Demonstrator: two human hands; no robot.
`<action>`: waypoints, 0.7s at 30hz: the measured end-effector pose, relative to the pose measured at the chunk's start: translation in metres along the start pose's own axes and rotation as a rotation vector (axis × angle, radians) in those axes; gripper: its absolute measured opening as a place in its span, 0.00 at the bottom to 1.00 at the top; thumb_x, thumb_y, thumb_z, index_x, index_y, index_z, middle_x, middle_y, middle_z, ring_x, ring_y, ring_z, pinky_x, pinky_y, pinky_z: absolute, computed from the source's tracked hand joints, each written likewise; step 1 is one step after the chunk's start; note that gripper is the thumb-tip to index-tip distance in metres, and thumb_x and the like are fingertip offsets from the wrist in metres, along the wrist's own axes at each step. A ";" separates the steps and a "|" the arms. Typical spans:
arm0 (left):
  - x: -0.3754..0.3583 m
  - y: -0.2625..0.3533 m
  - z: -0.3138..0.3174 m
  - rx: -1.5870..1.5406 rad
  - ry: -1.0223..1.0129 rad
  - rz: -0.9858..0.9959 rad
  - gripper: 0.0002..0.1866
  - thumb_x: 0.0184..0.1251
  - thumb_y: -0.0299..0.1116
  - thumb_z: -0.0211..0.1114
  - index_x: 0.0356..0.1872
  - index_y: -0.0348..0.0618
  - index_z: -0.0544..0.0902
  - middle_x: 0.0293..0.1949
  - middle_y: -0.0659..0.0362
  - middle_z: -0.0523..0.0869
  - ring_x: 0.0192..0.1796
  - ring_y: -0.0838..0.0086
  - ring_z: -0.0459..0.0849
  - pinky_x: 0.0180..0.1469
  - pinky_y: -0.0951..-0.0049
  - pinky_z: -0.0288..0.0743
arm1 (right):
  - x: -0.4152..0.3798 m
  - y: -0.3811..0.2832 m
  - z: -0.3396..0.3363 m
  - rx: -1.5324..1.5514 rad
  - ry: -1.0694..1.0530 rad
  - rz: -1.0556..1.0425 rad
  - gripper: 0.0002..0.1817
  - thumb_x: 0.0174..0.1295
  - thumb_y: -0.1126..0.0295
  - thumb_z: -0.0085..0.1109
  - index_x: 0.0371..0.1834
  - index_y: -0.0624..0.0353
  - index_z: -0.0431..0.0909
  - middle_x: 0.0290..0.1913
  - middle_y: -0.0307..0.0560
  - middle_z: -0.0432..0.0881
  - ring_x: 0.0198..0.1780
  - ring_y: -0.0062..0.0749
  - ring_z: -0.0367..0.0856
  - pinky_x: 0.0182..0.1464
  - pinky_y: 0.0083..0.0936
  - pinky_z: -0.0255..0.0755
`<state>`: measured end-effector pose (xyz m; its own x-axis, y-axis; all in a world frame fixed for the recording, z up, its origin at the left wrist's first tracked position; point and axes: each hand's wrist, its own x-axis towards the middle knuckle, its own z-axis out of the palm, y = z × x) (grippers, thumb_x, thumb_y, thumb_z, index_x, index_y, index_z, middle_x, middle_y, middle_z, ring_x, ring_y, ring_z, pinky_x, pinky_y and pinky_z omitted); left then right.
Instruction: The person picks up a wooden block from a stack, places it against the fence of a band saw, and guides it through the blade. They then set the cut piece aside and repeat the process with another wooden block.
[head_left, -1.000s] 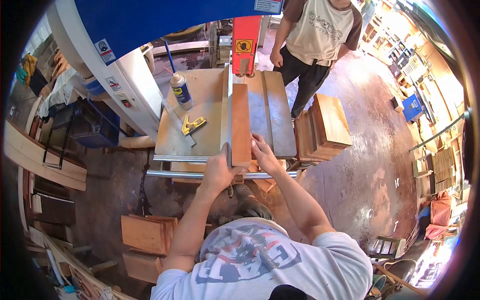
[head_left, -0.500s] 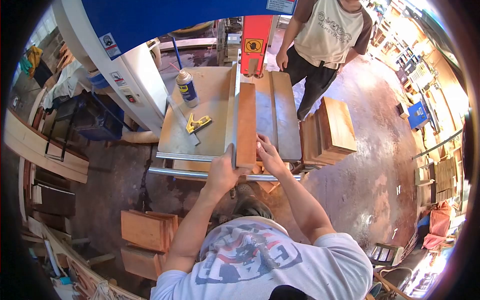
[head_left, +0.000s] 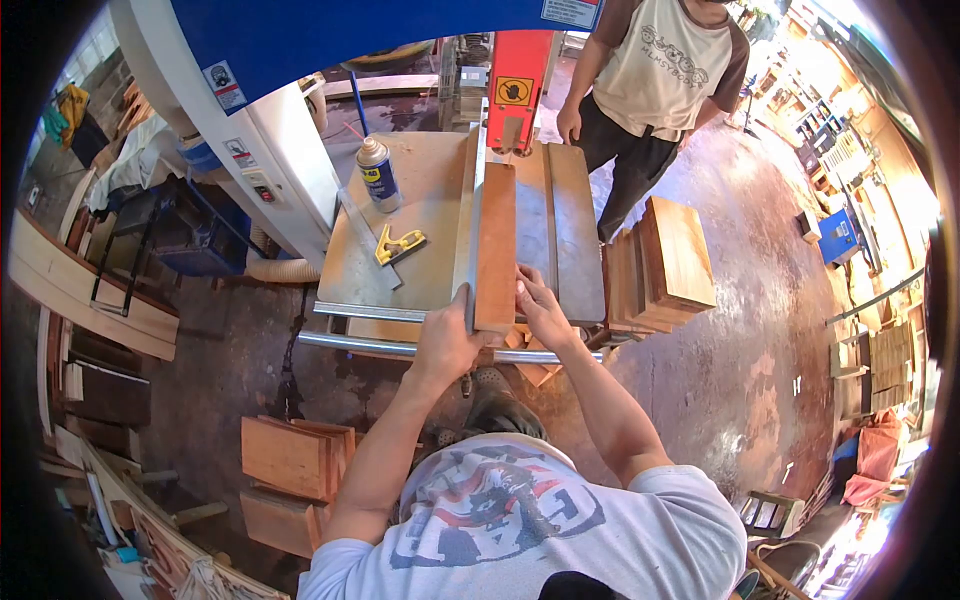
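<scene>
Timber [head_left: 496,245] is lying lengthwise along the metal fence [head_left: 470,240] on the saw table [head_left: 420,215], its long axis pointing away from the person toward the red guard [head_left: 515,85]. Left hand [head_left: 447,343] is bracing its near end, thumb across; right hand [head_left: 545,313] is touching its right side, fingers bunched. How tightly either is gripping, I'm not seeing.

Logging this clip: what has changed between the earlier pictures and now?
The wooden board seems to have edged slightly forward, toward the red blade guard; the view shifted too. Left hand stays at its near end, right hand at its right side. WD-40 can and combination square stayed put.
</scene>
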<state>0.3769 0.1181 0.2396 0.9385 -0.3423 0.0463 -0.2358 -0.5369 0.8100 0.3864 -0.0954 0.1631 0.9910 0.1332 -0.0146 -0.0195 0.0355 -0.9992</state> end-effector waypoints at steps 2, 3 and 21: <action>0.000 0.001 0.000 0.022 0.035 0.066 0.38 0.50 0.36 0.88 0.60 0.33 0.77 0.41 0.37 0.90 0.49 0.39 0.90 0.48 0.48 0.84 | 0.000 -0.002 0.000 0.002 -0.001 0.006 0.39 0.84 0.45 0.48 0.87 0.60 0.57 0.79 0.50 0.57 0.79 0.40 0.65 0.78 0.40 0.70; 0.000 0.002 0.000 0.034 0.053 0.099 0.35 0.51 0.34 0.87 0.57 0.32 0.77 0.39 0.36 0.90 0.47 0.38 0.90 0.45 0.48 0.84 | 0.001 -0.002 0.000 -0.003 -0.004 0.005 0.40 0.84 0.45 0.48 0.87 0.61 0.57 0.79 0.50 0.57 0.79 0.41 0.65 0.78 0.41 0.69; 0.009 0.000 0.001 -0.004 0.061 0.110 0.33 0.52 0.31 0.87 0.56 0.33 0.76 0.39 0.37 0.90 0.47 0.39 0.90 0.45 0.48 0.85 | 0.007 -0.007 -0.003 0.007 0.001 0.016 0.39 0.84 0.46 0.49 0.87 0.62 0.57 0.79 0.50 0.58 0.79 0.39 0.65 0.78 0.38 0.69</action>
<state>0.3850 0.1143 0.2392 0.9207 -0.3514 0.1700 -0.3370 -0.4957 0.8005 0.3937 -0.0979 0.1697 0.9906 0.1331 -0.0309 -0.0365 0.0402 -0.9985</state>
